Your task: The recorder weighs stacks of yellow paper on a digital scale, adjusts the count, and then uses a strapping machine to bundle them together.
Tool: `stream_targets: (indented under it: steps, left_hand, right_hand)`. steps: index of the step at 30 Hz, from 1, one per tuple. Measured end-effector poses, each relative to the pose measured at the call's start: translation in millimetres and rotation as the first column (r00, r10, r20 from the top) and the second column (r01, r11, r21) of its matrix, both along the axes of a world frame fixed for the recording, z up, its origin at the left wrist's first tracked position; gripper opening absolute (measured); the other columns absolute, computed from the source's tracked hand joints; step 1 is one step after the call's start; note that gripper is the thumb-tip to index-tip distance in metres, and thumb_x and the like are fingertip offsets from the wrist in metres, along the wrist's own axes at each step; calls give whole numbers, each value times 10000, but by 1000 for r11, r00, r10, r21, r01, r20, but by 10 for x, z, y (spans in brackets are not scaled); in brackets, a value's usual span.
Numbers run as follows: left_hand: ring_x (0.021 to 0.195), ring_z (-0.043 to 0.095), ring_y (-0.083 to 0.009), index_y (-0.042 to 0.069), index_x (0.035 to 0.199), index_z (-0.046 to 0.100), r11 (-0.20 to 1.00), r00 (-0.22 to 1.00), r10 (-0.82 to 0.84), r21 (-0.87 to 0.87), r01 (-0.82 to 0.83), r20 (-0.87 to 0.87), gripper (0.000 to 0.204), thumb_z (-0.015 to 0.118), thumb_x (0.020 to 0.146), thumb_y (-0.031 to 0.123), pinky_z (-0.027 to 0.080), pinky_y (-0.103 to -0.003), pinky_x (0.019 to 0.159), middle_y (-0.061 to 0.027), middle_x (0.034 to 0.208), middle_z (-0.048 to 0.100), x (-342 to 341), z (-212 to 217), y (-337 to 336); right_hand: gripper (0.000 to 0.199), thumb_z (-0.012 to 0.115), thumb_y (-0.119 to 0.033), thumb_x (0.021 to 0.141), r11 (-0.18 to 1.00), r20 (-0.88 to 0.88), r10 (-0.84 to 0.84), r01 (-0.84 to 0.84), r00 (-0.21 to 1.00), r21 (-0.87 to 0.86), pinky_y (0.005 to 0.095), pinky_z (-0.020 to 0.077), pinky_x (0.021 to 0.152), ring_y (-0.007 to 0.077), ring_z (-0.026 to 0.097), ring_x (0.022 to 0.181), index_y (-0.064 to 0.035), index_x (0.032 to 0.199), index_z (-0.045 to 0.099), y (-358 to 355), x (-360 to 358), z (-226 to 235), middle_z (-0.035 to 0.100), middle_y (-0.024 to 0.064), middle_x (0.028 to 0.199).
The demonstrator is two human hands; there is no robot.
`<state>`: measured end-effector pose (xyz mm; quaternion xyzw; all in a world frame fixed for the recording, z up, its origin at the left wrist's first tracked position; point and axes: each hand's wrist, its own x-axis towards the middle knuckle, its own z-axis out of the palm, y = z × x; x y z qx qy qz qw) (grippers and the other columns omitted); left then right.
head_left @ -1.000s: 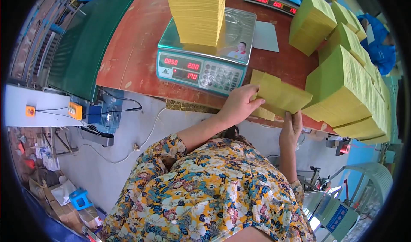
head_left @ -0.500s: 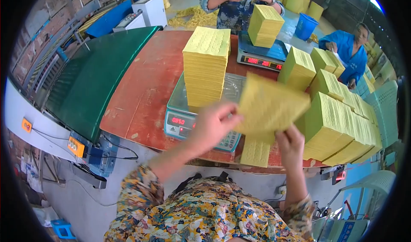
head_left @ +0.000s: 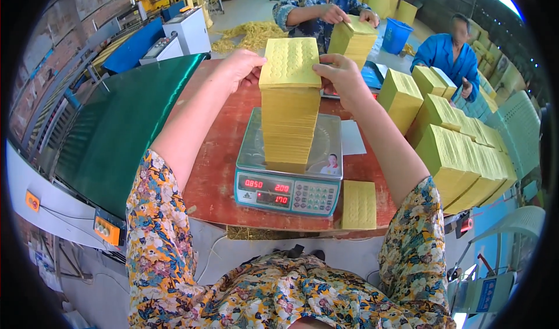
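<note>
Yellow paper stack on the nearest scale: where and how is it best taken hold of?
Probably by its opposite side faces, low down, coming in from left and right at once. The yellow paper stack stands tall on the scale in many thin layers, so a high grip could leave lower ones behind.

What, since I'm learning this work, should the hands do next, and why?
Probably gently square the top sheet over the yellow stack: the left hand and right hand are at the sheet's opposite side edges, and the stack stands tall on the scale, where uneven layers might lean.
</note>
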<state>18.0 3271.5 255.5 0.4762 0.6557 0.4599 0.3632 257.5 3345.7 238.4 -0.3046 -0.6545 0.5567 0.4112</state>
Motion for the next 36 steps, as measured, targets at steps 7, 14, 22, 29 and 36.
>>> stream_targets:
  steps: [7,14,22,29,36]
  left_hand:
    - [566,549,-110,134,775,618,999,995,-17,-49,13,-95,216,604,905,306,386,-257,499,-3,671,606,39,-37,-3]
    - [523,549,-119,100,765,608,1000,990,-12,-25,9,-139,221,587,892,280,400,-261,460,-26,654,614,81,-89,-58]
    - [487,541,-124,78,791,593,999,993,31,31,-27,-114,194,585,879,251,401,-256,428,-41,639,618,115,-127,-84]
    - [519,501,-76,72,994,596,973,988,86,226,-54,-132,152,596,925,207,377,-242,458,-4,701,596,112,-254,-79]
    - [525,460,-46,68,1210,567,853,940,342,418,-313,5,270,564,976,203,335,-200,456,13,664,533,216,-756,-1153]
  right_hand:
    - [407,707,-149,853,998,102,-52,49,993,35,213,425,504,81,557,581,54,1187,592,-6,25,-103,620,32,745]
    - [408,697,-144,874,998,83,-43,40,996,41,214,420,486,76,557,576,69,1202,582,-64,31,-147,618,37,745]
    - [418,689,-127,877,994,67,-74,68,995,91,215,418,465,80,555,543,84,1217,566,-78,11,-205,617,48,736]
    - [452,682,-156,886,998,-9,-53,53,999,45,233,415,466,92,536,539,61,1260,547,-170,44,-206,588,40,701]
    - [311,567,-133,956,980,-4,-160,159,987,123,229,369,495,89,485,529,17,1229,572,-484,937,-765,511,15,652]
